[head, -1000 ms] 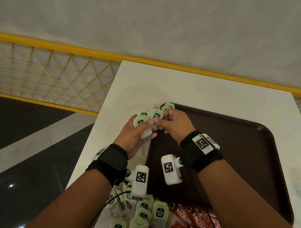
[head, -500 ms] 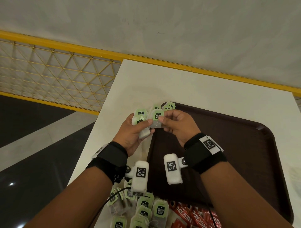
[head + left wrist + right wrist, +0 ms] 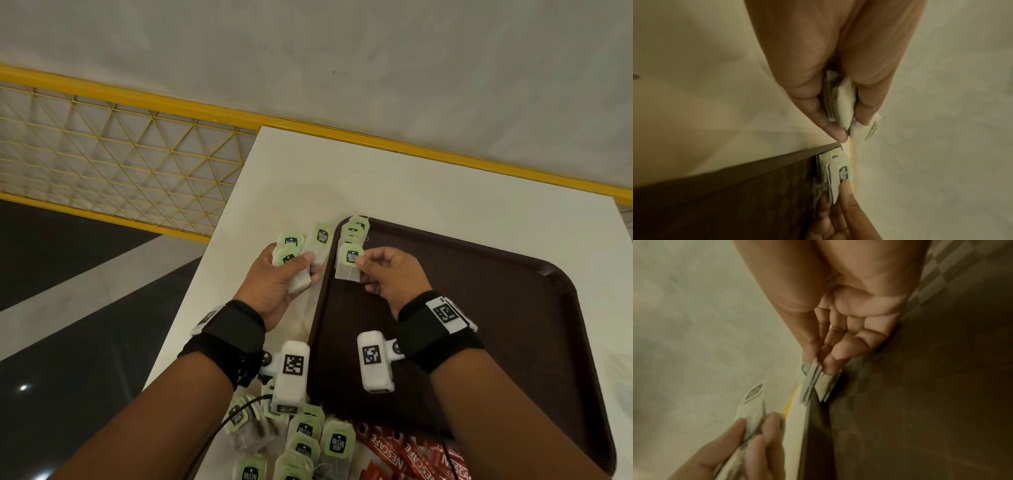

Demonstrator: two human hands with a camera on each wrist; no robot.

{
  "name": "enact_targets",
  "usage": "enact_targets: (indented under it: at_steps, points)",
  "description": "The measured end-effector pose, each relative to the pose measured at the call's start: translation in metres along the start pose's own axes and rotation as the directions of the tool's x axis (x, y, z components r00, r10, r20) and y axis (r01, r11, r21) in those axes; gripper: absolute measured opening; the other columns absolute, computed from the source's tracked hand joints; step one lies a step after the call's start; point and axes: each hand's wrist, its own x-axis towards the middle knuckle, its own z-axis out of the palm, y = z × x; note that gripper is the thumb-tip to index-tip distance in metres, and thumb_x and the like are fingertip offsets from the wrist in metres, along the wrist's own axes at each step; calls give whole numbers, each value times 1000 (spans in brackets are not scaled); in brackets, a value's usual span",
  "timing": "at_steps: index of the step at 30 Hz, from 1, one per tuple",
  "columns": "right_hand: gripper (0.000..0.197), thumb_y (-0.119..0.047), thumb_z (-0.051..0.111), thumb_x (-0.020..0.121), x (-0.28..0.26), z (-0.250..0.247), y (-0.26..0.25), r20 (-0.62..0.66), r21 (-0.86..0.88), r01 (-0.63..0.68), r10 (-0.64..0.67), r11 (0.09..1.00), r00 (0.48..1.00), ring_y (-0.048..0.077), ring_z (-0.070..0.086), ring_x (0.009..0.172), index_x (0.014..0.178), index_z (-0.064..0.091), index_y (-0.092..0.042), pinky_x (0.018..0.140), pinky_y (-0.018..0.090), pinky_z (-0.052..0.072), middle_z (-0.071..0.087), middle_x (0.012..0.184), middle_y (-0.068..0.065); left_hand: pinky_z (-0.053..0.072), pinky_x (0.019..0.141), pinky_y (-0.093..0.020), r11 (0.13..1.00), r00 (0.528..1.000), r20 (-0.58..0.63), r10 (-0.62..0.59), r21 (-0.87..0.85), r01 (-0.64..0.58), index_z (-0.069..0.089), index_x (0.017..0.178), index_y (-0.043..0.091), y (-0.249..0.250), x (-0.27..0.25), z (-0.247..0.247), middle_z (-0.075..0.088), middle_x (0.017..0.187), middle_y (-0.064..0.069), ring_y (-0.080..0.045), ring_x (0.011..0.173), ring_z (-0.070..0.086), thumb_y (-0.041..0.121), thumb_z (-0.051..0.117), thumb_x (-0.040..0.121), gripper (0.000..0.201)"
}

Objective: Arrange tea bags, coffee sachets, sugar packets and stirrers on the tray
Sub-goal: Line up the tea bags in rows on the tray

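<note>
My left hand (image 3: pixel 287 270) grips a bunch of green-tagged tea bags (image 3: pixel 291 246) over the white table (image 3: pixel 411 185), just left of the tray; the same bunch (image 3: pixel 840 104) shows between thumb and fingers in the left wrist view. My right hand (image 3: pixel 376 270) pinches one tea bag (image 3: pixel 349 262) by its green tag over the far left corner of the dark brown tray (image 3: pixel 513 342), in front of a few tea bags (image 3: pixel 354 229) lying in that corner. In the right wrist view the pinched tea bag (image 3: pixel 812 379) hangs at the tray's edge.
A pile of tea bags (image 3: pixel 301 442) lies on the table near my forearms, with red coffee sachets (image 3: pixel 411 459) beside it at the tray's near edge. A yellow railing with mesh (image 3: pixel 102 147) runs behind the table; the table's left edge drops to a dark floor.
The hands have drawn apart. My right hand has pulled one tea bag out of the left hand's bunch and carried it right, over the tray's corner.
</note>
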Motion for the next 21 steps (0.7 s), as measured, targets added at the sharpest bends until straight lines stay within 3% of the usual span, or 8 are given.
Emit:
enact_targets:
  at_steps: [6, 11, 16, 19, 21]
  points:
    - [8, -11, 71, 87, 11, 3, 3, -91, -73, 10, -16, 997, 996, 14, 64, 62, 84, 63, -12, 51, 17, 52, 71, 83, 13, 60, 78, -32, 999, 1000, -12, -5, 33, 5, 47, 132, 2, 0, 0, -3, 67, 121, -18, -28, 101, 68, 3, 66, 90, 46]
    - [14, -19, 75, 85, 18, 7, 3, -107, -252, 18, -47, 968, 993, 10, 61, 56, 87, 63, -12, 47, 19, 50, 68, 74, 5, 60, 78, -31, 998, 1000, -3, -11, 67, 11, 48, 132, 3, -2, -2, -5, 69, 113, -16, -20, 90, 71, 6, 66, 90, 46]
    - [20, -32, 73, 85, 9, 8, -1, -162, -314, 73, -129, 947, 978, 8, 60, 55, 87, 62, -16, 53, 23, 51, 66, 72, 0, 59, 71, -27, 997, 1000, 19, -17, 78, 15, 48, 132, 2, -2, -3, -4, 71, 106, -13, -18, 86, 70, 6, 66, 90, 45]
    - [24, -40, 71, 85, -4, 13, -13, -19, -235, 157, -166, 959, 986, 7, 60, 61, 87, 66, -17, 56, 22, 50, 68, 79, 0, 59, 72, -28, 994, 999, 40, -13, 109, 9, 49, 131, 3, -3, -3, -2, 72, 105, -13, -18, 85, 71, 8, 66, 90, 44]
    - [21, -35, 74, 84, -10, 18, -16, 104, -194, 187, -169, 963, 980, 9, 60, 64, 85, 67, -15, 56, 22, 49, 66, 78, 4, 59, 75, -29, 991, 998, 62, -14, 137, 5, 49, 131, 3, -5, -4, 0, 72, 106, -14, -19, 87, 71, 10, 67, 91, 44]
